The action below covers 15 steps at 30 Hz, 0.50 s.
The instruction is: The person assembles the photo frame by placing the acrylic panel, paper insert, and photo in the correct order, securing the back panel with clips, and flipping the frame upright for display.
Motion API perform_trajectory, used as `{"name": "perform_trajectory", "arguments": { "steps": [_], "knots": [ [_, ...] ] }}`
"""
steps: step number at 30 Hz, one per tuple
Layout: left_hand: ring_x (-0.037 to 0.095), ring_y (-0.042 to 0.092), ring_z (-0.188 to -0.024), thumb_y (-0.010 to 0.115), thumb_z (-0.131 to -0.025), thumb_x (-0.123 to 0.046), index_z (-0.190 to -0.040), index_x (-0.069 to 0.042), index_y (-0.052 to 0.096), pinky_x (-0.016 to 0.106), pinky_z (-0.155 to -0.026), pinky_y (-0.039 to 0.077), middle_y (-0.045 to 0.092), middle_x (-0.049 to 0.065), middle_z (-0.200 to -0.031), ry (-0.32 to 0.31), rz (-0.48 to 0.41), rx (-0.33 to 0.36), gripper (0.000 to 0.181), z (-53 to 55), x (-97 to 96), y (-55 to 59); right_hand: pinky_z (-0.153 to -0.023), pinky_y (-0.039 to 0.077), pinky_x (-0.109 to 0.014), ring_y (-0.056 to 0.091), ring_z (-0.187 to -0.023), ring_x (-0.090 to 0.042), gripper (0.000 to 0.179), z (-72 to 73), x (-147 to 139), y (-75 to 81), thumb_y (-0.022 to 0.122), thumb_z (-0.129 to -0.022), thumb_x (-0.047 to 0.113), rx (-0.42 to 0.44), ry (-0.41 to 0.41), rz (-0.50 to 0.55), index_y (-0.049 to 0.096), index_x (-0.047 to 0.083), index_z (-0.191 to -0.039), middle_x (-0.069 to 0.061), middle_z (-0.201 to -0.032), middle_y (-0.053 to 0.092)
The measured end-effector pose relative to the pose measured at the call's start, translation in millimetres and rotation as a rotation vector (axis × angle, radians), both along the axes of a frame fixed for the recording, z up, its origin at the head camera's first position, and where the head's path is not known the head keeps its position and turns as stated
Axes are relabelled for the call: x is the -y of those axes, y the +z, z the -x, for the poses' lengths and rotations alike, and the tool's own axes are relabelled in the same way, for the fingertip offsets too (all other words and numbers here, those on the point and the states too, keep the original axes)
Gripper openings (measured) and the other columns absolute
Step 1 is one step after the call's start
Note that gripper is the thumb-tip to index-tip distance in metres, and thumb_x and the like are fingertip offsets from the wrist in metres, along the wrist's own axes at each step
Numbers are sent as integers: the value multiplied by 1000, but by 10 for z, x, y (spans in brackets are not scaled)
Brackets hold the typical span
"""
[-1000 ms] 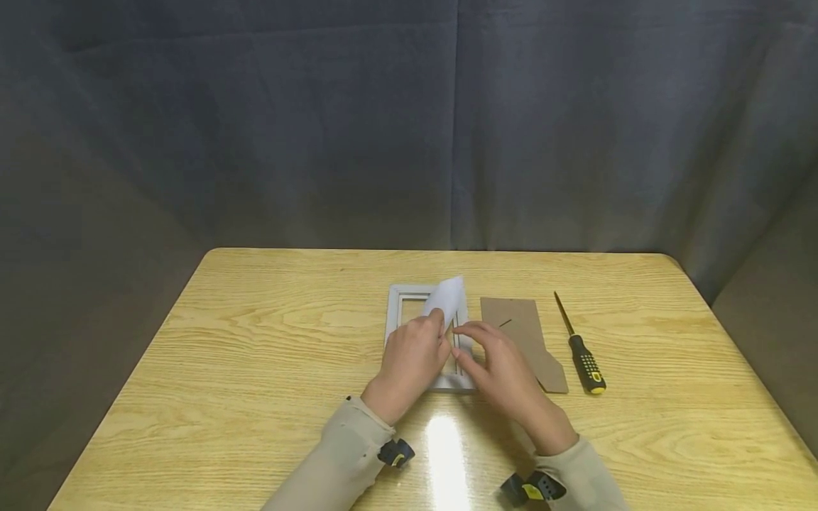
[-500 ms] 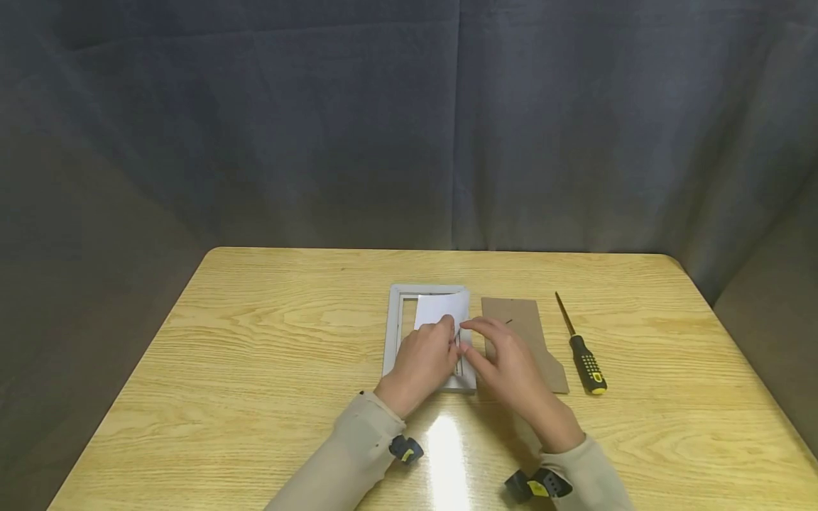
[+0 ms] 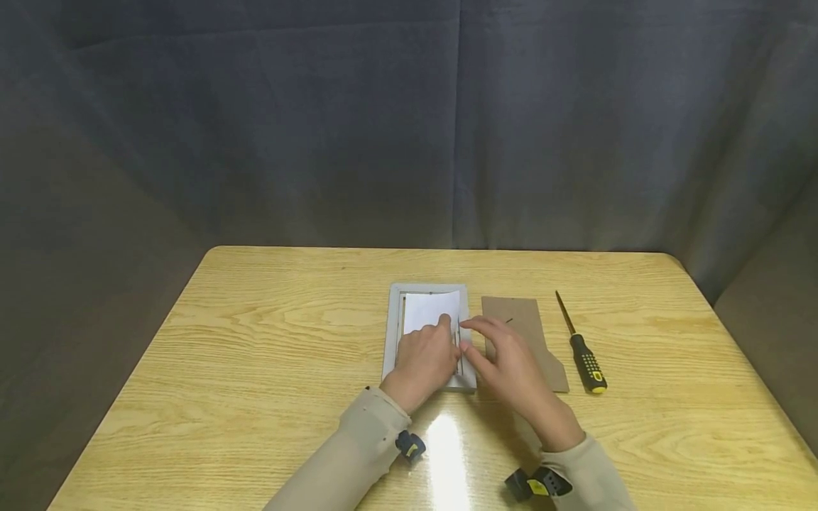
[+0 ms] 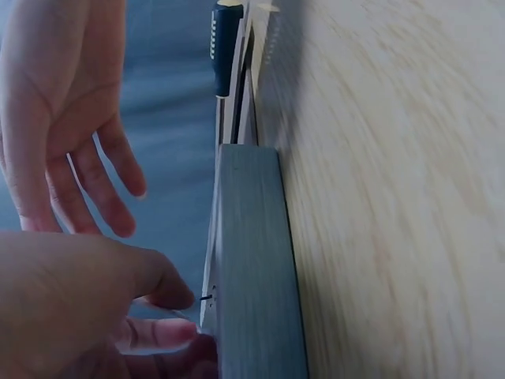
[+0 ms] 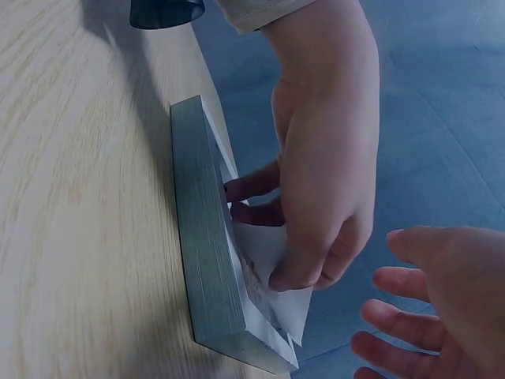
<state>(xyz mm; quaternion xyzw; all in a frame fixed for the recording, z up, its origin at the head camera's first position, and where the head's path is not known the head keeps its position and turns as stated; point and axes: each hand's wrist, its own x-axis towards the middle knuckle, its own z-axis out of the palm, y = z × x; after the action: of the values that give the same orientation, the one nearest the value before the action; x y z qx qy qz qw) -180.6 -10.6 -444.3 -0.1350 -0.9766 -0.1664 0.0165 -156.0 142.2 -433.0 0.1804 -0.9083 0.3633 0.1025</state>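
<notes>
A grey picture frame (image 3: 393, 333) lies face down on the table, its wooden side edge large in both wrist views. Over its opening is a sheet of white paper (image 3: 424, 309), tilted up along its right edge, with faint print on its underside in the right wrist view. My left hand (image 3: 424, 358) pinches that raised edge between thumb and fingers, other fingertips reaching down inside the frame (image 5: 209, 237). Close by the frame's right side hovers my right hand (image 3: 511, 362), thumb and fingers parted and nothing between them; its spread fingers show in the right wrist view.
Just right of the frame lies a brown backing board (image 3: 520, 330) with a cut corner. Farther right is a screwdriver (image 3: 584, 362) with a black and yellow handle, tip pointing away. A dark curtain (image 3: 319, 142) hangs behind the table (image 3: 255, 341).
My left hand has moved slightly right and lowered the paper from a raised, bent position to nearly flat over the frame's opening. The right hand has barely moved.
</notes>
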Motion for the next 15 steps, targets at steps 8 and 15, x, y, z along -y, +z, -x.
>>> {"name": "perform_trajectory", "arguments": {
  "steps": [8,15],
  "knots": [
    [28,63,-97,60,-98,-51,-123,-7,67,41,-69,57,66,13,-109,1,154,11,51,-22,31,2,-105,47,-56,61,-125,-39,31,3,-4,4,71,-95,19,2,2,3,69,3,-122,-18,-128,68],
    [33,59,-121,52,-95,-64,-138,-12,60,48,-97,50,61,14,-137,-25,246,75,68,-79,102,40,-106,47,-57,60,-126,-39,32,0,-3,18,70,-95,18,19,5,4,68,3,-123,-18,-130,67]
  ]
}}
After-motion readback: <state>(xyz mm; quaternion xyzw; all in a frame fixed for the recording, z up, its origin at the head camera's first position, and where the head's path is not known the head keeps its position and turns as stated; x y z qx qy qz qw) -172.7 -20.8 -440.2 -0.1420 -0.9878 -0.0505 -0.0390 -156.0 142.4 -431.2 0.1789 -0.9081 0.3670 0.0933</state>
